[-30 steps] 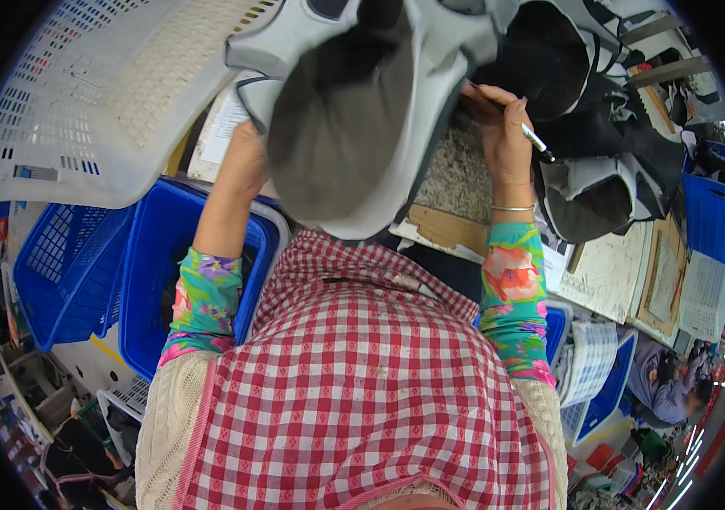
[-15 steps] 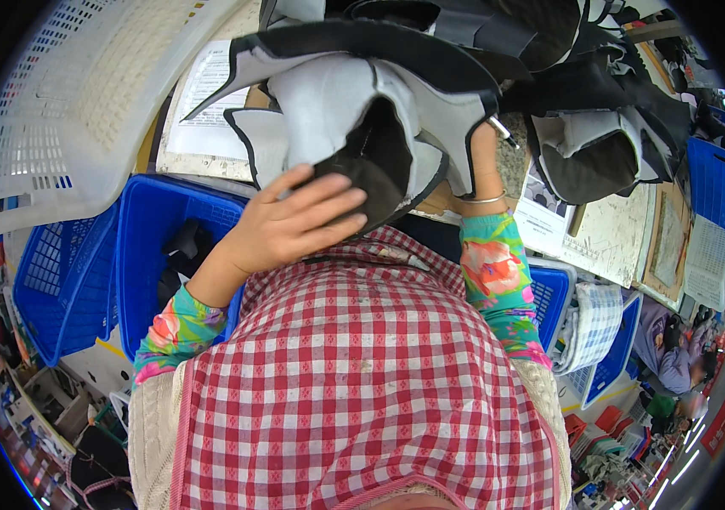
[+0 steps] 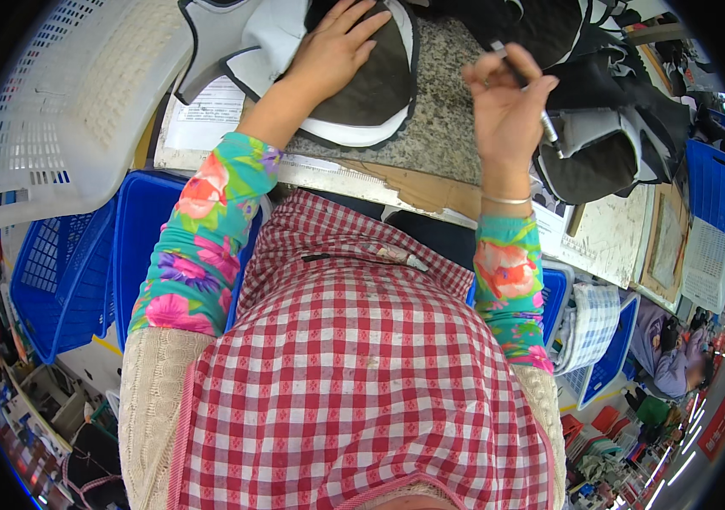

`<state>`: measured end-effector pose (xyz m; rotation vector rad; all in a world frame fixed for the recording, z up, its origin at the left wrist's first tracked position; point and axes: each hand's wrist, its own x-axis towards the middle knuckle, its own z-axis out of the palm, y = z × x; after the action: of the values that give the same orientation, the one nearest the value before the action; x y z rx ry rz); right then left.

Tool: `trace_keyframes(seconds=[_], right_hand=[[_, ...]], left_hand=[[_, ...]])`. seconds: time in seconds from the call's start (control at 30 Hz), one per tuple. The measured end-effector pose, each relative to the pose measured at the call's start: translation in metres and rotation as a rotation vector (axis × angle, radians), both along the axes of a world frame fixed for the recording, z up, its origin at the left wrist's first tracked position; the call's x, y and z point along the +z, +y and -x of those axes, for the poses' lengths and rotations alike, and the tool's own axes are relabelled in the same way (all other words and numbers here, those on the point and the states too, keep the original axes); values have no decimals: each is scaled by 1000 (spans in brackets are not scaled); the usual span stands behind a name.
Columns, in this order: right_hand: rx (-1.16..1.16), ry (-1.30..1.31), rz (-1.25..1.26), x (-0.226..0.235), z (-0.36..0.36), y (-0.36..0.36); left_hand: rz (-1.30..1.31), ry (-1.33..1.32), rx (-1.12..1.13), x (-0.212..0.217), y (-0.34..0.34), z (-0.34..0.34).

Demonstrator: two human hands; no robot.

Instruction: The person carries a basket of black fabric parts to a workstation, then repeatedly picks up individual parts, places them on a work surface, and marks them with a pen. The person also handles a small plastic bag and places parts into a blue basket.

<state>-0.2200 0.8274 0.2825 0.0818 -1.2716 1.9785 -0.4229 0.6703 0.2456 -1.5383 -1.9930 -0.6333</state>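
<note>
A black leather piece with white lining, shaped like a boot upper (image 3: pixel 371 85), lies at the far left of the worktop, its dark brown inside partly facing up. My left hand (image 3: pixel 333 55) rests on that brown part, fingers spread flat. To the right, above the stone slab, my right hand (image 3: pixel 507 115) is raised with fingers curled round a slim silver and black pen (image 3: pixel 550 127), whose end points down to the right. Close beside it sits a second black and white upper (image 3: pixel 596 161), opening towards me.
A grey speckled stone slab (image 3: pixel 447 110) lies on the white worktop (image 3: pixel 613 238). More black pieces (image 3: pixel 541 30) are heaped at the back. A white perforated basket (image 3: pixel 65 110) stands at left. Blue crates (image 3: pixel 146 221) flank me below the table. A printed sheet (image 3: pixel 205 119) lies at left.
The boot upper has moved from in front of me to the far left, and my left hand has gone forward onto it. My right hand has come from behind it into plain view with the pen.
</note>
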Motion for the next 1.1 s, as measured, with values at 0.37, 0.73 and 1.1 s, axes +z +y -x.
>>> trace_keyframes(seconds=[0.37, 0.73, 1.1], right_hand=[[14, -427, -103, -43, -26, -46], [-67, -559, -552, -47, -26, -63], [-108, -587, -743, -46, -23, -61]], left_hand=[[273, -239, 0, 7, -45, -56], [44, -228, 39, -14, -44, -58], [-20, -221, 22, -13, -43, -59]])
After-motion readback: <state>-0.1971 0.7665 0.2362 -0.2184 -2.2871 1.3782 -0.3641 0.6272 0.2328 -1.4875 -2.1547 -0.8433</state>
